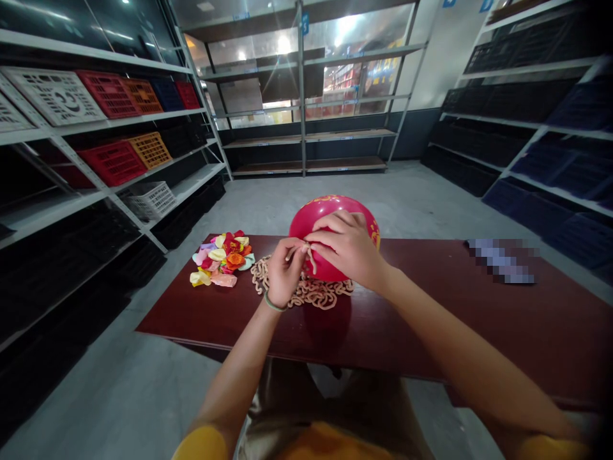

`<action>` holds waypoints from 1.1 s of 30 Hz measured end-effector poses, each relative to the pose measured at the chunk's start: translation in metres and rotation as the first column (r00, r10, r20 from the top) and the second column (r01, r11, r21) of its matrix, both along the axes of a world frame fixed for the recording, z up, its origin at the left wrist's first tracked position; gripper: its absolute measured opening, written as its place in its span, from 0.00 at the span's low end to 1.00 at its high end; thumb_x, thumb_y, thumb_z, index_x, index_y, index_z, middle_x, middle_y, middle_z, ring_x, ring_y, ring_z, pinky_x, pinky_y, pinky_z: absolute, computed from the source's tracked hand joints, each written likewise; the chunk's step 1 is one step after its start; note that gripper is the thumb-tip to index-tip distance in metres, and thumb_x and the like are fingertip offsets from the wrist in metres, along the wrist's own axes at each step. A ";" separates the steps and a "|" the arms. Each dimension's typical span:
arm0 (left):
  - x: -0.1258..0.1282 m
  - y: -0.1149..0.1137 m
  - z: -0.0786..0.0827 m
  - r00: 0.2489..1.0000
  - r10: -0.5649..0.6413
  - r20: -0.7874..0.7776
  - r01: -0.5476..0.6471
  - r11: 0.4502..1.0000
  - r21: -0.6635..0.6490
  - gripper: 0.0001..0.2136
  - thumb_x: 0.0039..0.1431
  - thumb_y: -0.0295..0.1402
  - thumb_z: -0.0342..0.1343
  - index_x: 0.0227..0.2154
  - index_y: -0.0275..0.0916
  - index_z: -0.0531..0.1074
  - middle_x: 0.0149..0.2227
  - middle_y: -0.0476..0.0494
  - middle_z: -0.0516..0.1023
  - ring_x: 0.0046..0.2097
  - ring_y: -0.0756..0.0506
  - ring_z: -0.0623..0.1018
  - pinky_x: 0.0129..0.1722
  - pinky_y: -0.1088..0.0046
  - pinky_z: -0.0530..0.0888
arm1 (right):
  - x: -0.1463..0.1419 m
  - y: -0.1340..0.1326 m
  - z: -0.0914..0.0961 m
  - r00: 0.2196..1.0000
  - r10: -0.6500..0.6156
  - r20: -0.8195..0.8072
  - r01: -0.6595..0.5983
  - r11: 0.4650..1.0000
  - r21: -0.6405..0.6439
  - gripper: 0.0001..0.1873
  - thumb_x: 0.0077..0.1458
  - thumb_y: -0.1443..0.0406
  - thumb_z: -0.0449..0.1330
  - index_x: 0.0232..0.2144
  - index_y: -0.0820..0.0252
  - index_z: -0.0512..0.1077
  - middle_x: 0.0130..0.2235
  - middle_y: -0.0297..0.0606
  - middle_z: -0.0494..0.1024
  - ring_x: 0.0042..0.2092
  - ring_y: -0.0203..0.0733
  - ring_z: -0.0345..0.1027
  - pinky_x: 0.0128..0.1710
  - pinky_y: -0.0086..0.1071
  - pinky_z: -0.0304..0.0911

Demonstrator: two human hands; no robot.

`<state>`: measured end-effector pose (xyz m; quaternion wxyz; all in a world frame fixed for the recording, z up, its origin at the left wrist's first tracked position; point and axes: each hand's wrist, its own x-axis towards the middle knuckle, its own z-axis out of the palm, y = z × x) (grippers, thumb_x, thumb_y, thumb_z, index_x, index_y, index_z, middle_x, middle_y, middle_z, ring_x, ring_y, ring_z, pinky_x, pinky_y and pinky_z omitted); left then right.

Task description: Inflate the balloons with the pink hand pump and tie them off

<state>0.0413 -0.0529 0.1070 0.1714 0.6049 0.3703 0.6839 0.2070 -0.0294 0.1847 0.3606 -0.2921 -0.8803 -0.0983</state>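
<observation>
A red inflated balloon with yellow print stands above the table, just beyond my hands. In front of it, my left hand pinches a thin beige strand between thumb and fingertips. My right hand meets it from the other side, fingers bent and closed at the same spot, covering part of the balloon. Whether the balloon's neck is also in the fingers is hidden. Under and around my left hand lies a tangled pile of beige strands. Left of that is a heap of limp, multicoloured balloons.
The dark red table spans in front of me. A blurred-out item lies at its right. Shelves with crates stand left, a shelving rack at the back, and dark crates fill the right shelves.
</observation>
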 end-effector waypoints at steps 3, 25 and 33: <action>0.006 0.010 -0.001 0.996 0.049 -0.073 -0.044 0.996 0.072 0.05 0.63 0.33 0.56 0.39 0.39 0.72 0.36 0.45 0.77 0.38 0.50 0.78 0.41 0.73 0.75 | 0.001 0.002 -0.015 0.994 -0.053 -0.097 0.054 0.998 0.016 0.09 0.63 0.64 0.57 0.41 0.48 0.77 0.46 0.32 0.78 0.52 0.44 0.65 0.53 0.45 0.51; 0.026 0.053 -0.060 0.971 0.200 -0.130 -0.201 0.980 0.004 0.05 0.63 0.33 0.56 0.38 0.39 0.71 0.35 0.46 0.78 0.35 0.50 0.78 0.38 0.73 0.74 | -0.004 0.034 -0.097 0.939 -0.156 -0.307 0.202 0.971 0.125 0.04 0.58 0.67 0.59 0.36 0.53 0.71 0.47 0.39 0.75 0.58 0.48 0.63 0.63 0.51 0.57; 0.028 0.048 -0.078 0.987 0.137 -0.080 -0.147 0.981 -0.128 0.04 0.62 0.32 0.57 0.38 0.40 0.70 0.35 0.48 0.77 0.34 0.51 0.78 0.37 0.75 0.74 | -0.002 0.030 -0.116 0.955 -0.139 -0.262 0.170 0.980 0.100 0.04 0.58 0.68 0.58 0.35 0.52 0.71 0.51 0.40 0.72 0.61 0.49 0.59 0.63 0.53 0.58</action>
